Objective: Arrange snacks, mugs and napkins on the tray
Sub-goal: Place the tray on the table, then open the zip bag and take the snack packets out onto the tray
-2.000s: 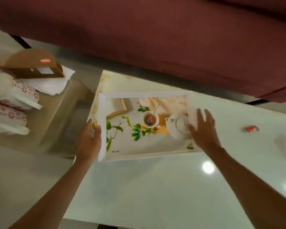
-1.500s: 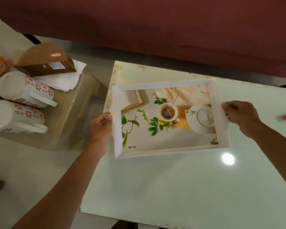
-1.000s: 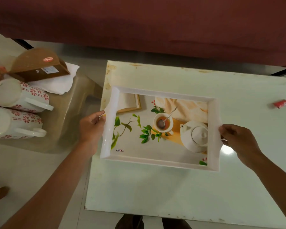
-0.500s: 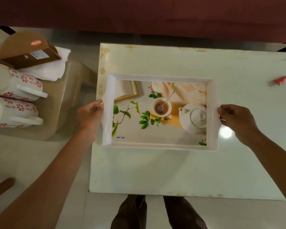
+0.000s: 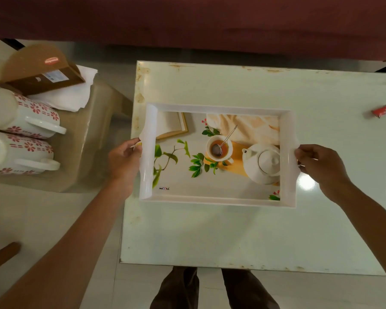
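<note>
A white rectangular tray (image 5: pixel 216 200) with a printed picture of a teapot, cup and leaves lies on the white table (image 5: pixel 243 233). My left hand (image 5: pixel 124 160) grips its left handle and my right hand (image 5: pixel 319 166) grips its right handle. Nothing real lies in the tray. On a beige stool to the left lie two white mugs with red flowers (image 5: pixel 20 114) (image 5: pixel 16 152), both on their sides. Behind them are a brown snack box (image 5: pixel 40 70) and white napkins (image 5: pixel 74 97) under it.
A small red wrapper (image 5: pixel 383 111) lies at the table's far right. A dark red sofa (image 5: pixel 187 23) runs along the back. My legs and feet (image 5: pixel 212 288) stand at the table's near edge. A brown rod end (image 5: pixel 2 255) shows at lower left.
Both hands took hold of the tray's handles, then turned it square to the table and drew it toward the near edge. Over the last half second it has barely moved.
</note>
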The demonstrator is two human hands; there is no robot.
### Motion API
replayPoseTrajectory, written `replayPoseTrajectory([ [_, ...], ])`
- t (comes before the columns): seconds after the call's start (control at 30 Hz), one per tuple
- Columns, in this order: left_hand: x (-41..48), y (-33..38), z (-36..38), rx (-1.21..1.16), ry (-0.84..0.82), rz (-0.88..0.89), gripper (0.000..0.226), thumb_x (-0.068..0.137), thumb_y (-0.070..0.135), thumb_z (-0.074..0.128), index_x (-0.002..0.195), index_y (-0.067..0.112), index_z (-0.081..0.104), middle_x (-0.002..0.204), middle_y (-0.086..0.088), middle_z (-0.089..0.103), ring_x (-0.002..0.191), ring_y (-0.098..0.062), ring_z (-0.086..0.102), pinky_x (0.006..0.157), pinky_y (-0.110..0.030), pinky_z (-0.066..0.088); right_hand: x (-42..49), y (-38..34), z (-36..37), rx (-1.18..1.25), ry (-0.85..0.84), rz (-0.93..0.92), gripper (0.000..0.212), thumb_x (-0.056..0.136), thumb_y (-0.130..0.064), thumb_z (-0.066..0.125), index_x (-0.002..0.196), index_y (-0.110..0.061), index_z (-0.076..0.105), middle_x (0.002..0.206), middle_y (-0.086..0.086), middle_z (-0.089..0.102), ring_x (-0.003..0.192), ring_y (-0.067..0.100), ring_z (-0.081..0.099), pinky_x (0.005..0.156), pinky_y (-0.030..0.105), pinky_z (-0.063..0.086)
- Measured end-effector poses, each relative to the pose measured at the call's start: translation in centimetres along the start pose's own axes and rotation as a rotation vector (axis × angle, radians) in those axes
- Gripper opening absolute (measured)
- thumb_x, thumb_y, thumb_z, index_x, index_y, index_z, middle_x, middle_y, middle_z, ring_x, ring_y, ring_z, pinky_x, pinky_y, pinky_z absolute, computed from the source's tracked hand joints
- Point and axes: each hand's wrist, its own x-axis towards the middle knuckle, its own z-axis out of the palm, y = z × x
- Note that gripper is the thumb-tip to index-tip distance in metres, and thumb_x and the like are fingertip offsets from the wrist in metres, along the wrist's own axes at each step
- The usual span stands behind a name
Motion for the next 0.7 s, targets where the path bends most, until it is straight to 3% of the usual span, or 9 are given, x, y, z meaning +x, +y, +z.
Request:
replayPoseTrajectory([
  [0.07, -0.5, -0.1, -0.1, -0.005, 0.006, 0.015, 0.028, 0.098, 0.022, 0.061, 0.125, 0.02, 0.067, 0.111, -0.001, 0.067, 0.097, -0.02, 0.065, 0.089, -0.038, 0.057, -0.5, -0.3, 0.1, -0.037, 0.039, -0.014, 0.02, 0.092, -0.031, 0.064, 0.109, -0.023, 0.068, 0.101, -0.001, 0.071, 0.083, 0.021, 0.07, 0.088, 0.041, 0.056],
  [0.17, -1.3, -0.2, -0.6, -0.052, 0.022, 0.01, 0.03, 0.098, 0.022, 0.059, 0.127, 0.018, 0.066, 0.113, -0.003, 0.069, 0.1, -0.022, 0.067, 0.089, -0.038, 0.057, -1.6, -0.9, 0.0, -0.14, 0.097, -0.112, 0.031, 0.093, -0.037, 0.06, 0.119, -0.021, 0.064, 0.115, 0.0, 0.069, 0.099, 0.022, 0.068, 0.09, 0.037, 0.051],
  [0.27, -2.6, -0.5, -1.6, -0.001, 0.054, 0.082, 0.031, 0.097, 0.023, 0.059, 0.126, 0.017, 0.066, 0.115, 0.0, 0.069, 0.09, -0.008, 0.065, 0.073, -0.015, 0.052, -3.4, -1.8, -0.4, -0.243, 0.124, -0.232, 0.036, 0.095, -0.036, 0.059, 0.126, -0.018, 0.061, 0.127, 0.007, 0.063, 0.117, 0.023, 0.059, 0.1, 0.038, 0.042],
  [0.33, -4.1, -0.6, -2.7, 0.045, 0.053, 0.13, 0.034, 0.097, 0.023, 0.059, 0.13, 0.016, 0.064, 0.115, 0.004, 0.067, 0.09, -0.001, 0.063, 0.074, -0.012, 0.049, -4.9, -2.7, -0.8, -0.258, 0.13, -0.248, 0.037, 0.095, -0.037, 0.059, 0.128, -0.021, 0.06, 0.131, 0.01, 0.06, 0.112, 0.023, 0.058, 0.093, 0.032, 0.039],
  [0.43, -7.3, -0.4, -5.1, 0.051, 0.006, 0.15, 0.039, 0.099, 0.021, 0.057, 0.137, 0.015, 0.058, 0.129, 0.001, 0.064, 0.112, -0.012, 0.063, 0.093, -0.026, 0.051, -7.6, -4.1, -1.3, -0.232, 0.118, -0.282, 0.035, 0.095, -0.037, 0.059, 0.127, -0.025, 0.06, 0.133, 0.007, 0.059, 0.089, 0.014, 0.051, 0.088, 0.03, 0.036],
  [0.53, -11.6, 0.1, -7.9, 0.063, 0.015, 0.207, 0.035, 0.099, 0.025, 0.059, 0.134, 0.019, 0.061, 0.127, 0.004, 0.064, 0.115, -0.01, 0.061, 0.086, -0.014, 0.047, -10.5, -5.7, -1.7, -0.21, 0.055, -0.32, 0.033, 0.094, -0.04, 0.058, 0.126, -0.029, 0.059, 0.133, 0.006, 0.059, 0.09, 0.014, 0.052, 0.09, 0.038, 0.04],
  [0.6, -14.8, 0.8, -9.9, 0.024, 0.043, 0.243, 0.029, 0.098, 0.025, 0.061, 0.126, 0.026, 0.065, 0.121, 0.009, 0.066, 0.109, -0.002, 0.062, 0.081, -0.007, 0.045, -12.5, -7.0, -1.7, -0.19, 0.001, -0.35, 0.033, 0.094, -0.037, 0.061, 0.125, -0.026, 0.061, 0.132, 0.009, 0.059, 0.104, 0.023, 0.058, 0.092, 0.043, 0.043],
  [0.7, -18.7, 1.4, -12.4, -0.059, 0.099, 0.266, 0.026, 0.096, 0.028, 0.062, 0.121, 0.028, 0.067, 0.122, 0.015, 0.066, 0.105, 0.015, 0.06, 0.077, 0.002, 0.042, -15.2, -8.5, -0.9, -0.136, -0.081, -0.389, 0.029, 0.091, -0.024, 0.067, 0.12, -0.019, 0.066, 0.128, 0.012, 0.062, 0.094, 0.022, 0.057, 0.07, 0.027, 0.042],
])
